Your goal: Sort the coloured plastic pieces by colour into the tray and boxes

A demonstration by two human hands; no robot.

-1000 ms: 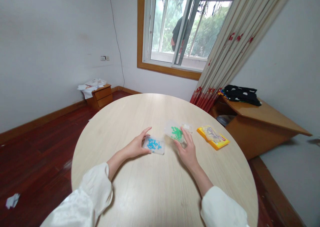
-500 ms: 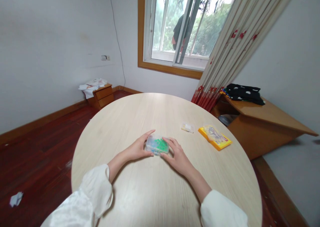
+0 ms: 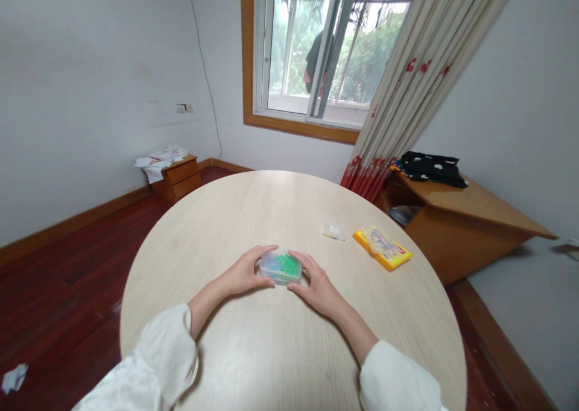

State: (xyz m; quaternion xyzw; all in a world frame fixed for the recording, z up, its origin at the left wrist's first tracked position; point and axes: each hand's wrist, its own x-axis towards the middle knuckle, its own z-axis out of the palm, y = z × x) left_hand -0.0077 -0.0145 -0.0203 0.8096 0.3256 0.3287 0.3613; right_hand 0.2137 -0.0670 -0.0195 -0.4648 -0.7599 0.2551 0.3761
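A small clear plastic box (image 3: 280,270) with a lid lies near the middle of the round table (image 3: 289,351). Through the lid show many small green pieces on its right side and bluish ones on its left. My left hand (image 3: 248,270) grips the left end, thumb at the near edge and fingers at the far edge. Around the right end my right hand (image 3: 318,282) holds it the same way. The lid looks closed.
A small whitish packet (image 3: 333,232) and a yellow box (image 3: 383,249) under clear plastic lie at the right. Beyond are a drawer cabinet (image 3: 181,179), a tilted wooden cabinet (image 3: 470,218) with black cloth, and a curtain (image 3: 407,97). A person (image 3: 315,61) is outside the window.
The plastic box and both hands have come slightly lower and nearer to me, with the grip kept. The whole view has shifted a little.
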